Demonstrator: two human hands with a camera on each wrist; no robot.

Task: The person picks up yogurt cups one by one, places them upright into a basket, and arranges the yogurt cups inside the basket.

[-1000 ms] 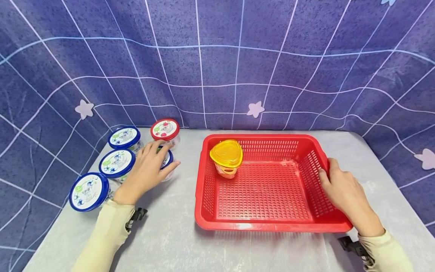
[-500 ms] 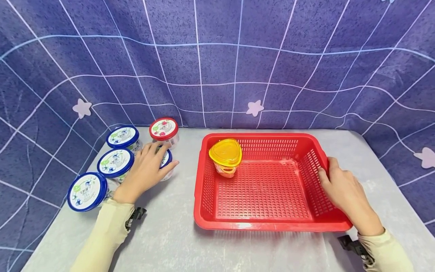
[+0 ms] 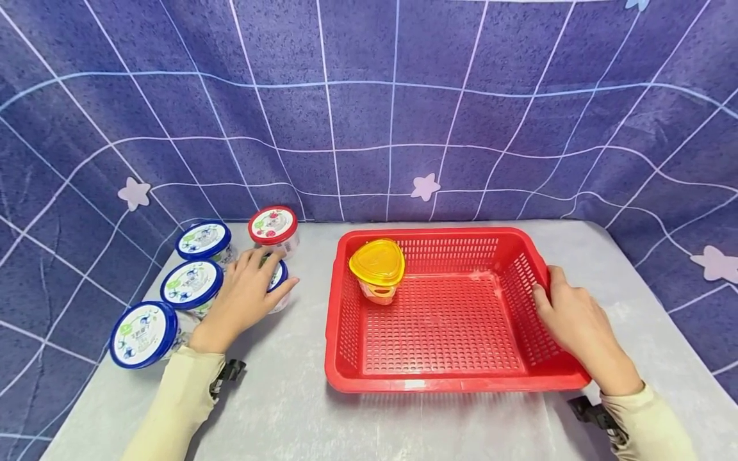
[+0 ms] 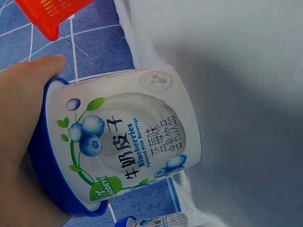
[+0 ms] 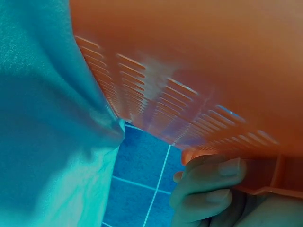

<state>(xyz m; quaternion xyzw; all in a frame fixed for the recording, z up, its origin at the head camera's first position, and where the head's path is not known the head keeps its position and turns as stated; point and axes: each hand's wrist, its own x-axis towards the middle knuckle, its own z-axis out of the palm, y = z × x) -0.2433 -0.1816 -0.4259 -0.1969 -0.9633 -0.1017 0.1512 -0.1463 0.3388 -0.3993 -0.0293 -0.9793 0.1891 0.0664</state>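
In the head view my left hand (image 3: 245, 291) lies over the blue lid of a milk-drink tub (image 3: 280, 276), gripping it around the lid. The left wrist view shows this white blueberry tub (image 4: 128, 137) from the side, thumb and fingers about its lid rim. My right hand (image 3: 579, 320) holds the right rim of a red plastic basket (image 3: 438, 385). In the right wrist view, curled fingers (image 5: 203, 184) hook under the basket's rim. A small tub with a yellow lid (image 3: 377, 262) stands inside the basket at its back left.
Three more blue-lidded tubs, far (image 3: 203, 239), middle (image 3: 192, 282) and near (image 3: 143, 334), line the table's left edge. A red-lidded tub (image 3: 273, 224) stands just behind the gripped one. A blue-purple curtain (image 3: 369, 115) rises behind the grey-white table (image 3: 288, 410).
The head view has shifted slightly, so everything appears a little further left. Both hands keep their places on the tub and the basket.
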